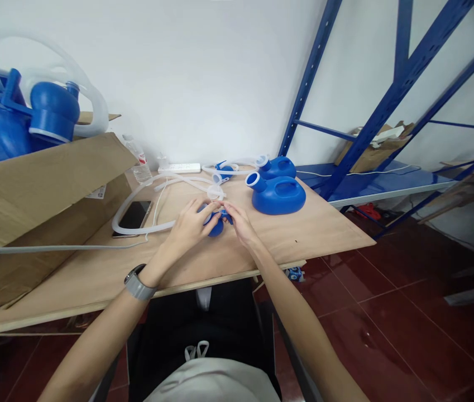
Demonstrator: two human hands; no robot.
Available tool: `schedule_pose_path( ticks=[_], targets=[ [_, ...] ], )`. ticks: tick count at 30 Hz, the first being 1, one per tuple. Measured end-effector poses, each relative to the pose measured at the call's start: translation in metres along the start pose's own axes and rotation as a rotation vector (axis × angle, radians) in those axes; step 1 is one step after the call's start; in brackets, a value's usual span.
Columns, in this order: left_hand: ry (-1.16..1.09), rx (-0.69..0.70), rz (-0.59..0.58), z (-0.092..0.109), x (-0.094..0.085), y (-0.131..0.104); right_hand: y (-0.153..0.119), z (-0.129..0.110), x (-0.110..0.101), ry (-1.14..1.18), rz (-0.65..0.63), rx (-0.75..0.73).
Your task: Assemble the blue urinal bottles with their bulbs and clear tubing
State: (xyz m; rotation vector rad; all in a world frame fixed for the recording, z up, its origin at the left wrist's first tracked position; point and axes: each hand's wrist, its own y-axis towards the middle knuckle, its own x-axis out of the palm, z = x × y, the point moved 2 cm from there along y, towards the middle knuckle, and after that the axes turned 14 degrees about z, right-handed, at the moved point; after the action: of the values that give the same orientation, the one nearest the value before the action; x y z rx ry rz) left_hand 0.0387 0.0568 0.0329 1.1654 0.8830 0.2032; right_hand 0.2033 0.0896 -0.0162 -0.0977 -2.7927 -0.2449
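Note:
At the middle of the table both hands are closed on one small blue plastic fitting [216, 229], mostly covered by my fingers. My left hand [192, 223] wraps over it from the left. From the right, my right hand [240, 224] pinches its edge between thumb and fingers. A translucent hose [121, 218] loops over the table and runs up to my left hand; whether it joins the fitting is hidden. Just beyond my fingertips lies a clear round plastic piece [215, 192]. To the right stands a blue jug [278, 196], its open spout pointing left.
Behind it is a second blue jug [282, 167]. A phone [134, 216], a water bottle [137, 159] and a white power strip [179, 168] lie left of centre. A cardboard box [52, 184] of blue jugs and hoses fills the left. Blue metal shelving [310, 78] rises at right.

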Motion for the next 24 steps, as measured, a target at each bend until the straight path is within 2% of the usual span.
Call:
schedule_pose_path(
  ticks=[16,24],
  targets=[
    [0.021,-0.187,-0.021,0.008,0.003,0.003,0.003,0.005,0.008,-0.048,0.031,-0.064],
    [0.004,-0.339,0.028,0.017,0.002,0.004,-0.009,0.001,0.007,-0.138,0.01,-0.183]
  ],
)
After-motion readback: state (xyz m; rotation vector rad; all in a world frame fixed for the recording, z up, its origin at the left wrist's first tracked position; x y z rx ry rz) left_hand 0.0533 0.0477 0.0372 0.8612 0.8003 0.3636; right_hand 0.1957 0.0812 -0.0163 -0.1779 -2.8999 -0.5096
